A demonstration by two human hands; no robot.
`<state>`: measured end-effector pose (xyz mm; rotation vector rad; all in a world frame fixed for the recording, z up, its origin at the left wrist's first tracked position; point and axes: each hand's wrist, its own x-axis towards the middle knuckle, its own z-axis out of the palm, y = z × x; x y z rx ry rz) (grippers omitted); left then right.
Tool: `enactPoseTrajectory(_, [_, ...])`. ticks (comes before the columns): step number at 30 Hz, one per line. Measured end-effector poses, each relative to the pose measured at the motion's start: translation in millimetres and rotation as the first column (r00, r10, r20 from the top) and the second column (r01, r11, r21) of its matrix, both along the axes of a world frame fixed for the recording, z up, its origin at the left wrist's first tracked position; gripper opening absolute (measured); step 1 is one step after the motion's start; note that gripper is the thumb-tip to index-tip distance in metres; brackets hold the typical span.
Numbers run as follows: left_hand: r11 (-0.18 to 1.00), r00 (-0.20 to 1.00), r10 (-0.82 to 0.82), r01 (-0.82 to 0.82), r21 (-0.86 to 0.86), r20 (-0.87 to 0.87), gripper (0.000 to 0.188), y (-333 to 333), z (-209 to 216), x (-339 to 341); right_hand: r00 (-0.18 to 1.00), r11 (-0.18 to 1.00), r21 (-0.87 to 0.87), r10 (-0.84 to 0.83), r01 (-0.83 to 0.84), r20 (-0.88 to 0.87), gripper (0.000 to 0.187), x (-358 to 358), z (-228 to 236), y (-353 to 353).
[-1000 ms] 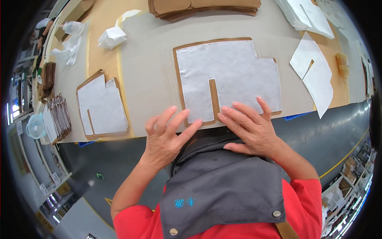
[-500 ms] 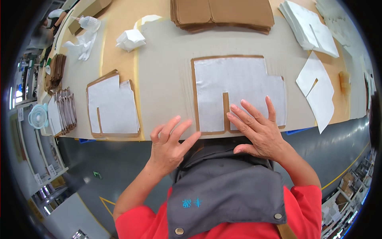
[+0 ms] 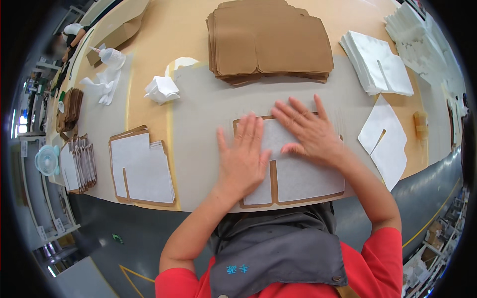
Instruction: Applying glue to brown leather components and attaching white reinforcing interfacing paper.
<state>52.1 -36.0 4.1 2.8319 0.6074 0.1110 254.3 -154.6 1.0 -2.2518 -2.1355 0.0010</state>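
In front of me lies a brown panel with a white sheet (image 3: 308, 176) on top. The sheet has a slot at its near edge, and a brown border shows around it. My left hand (image 3: 242, 161) rests flat over the sheet's left part, fingers stretched out and slightly blurred. Over the upper middle my right hand (image 3: 310, 131) is spread, palm down, with the thumb apart. Neither hand grasps anything. The hands hide much of the sheet's far edge and upper left corner.
A stack of brown panels (image 3: 271, 47) stands beyond the hands. White sheets (image 3: 380, 67) are piled at right, near a loose white sheet (image 3: 382, 144). To the left lie finished-looking layered panels (image 3: 144, 171), a crumpled tissue (image 3: 161, 89), a squeeze bottle (image 3: 112, 58) and a small fan (image 3: 47, 160).
Both hands have moved farther onto the white sheet, the left from the table's near edge. The whole view has shifted, so the table sits lower in the picture.
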Motion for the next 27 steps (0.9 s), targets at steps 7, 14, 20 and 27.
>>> enactPoseTrajectory(7, [0.999,0.999,-0.037,0.037,0.024,-0.003,0.069,-1.2,14.7,14.4,0.96,0.97,0.127,-0.175,0.206,-0.22,0.063,35.0,22.8,-6.4])
enactPoseTrajectory(14, [0.991,0.994,0.109,-0.107,0.082,-0.024,0.073,36.9,-5.9,-13.7,0.888,0.977,0.103,-0.125,0.188,-0.443,0.031,45.7,40.1,0.0])
enactPoseTrajectory(20, [0.994,0.986,-0.104,0.106,0.013,-0.129,0.081,1.3,6.1,-53.9,0.835,0.984,-0.072,-0.176,0.162,-0.521,0.029,61.0,46.0,15.2])
enactPoseTrajectory(27, [0.964,0.964,-0.257,0.261,0.059,-0.064,0.084,-28.1,19.2,-34.1,0.79,0.937,-0.284,-0.329,0.204,-0.518,0.035,64.2,48.9,25.3])
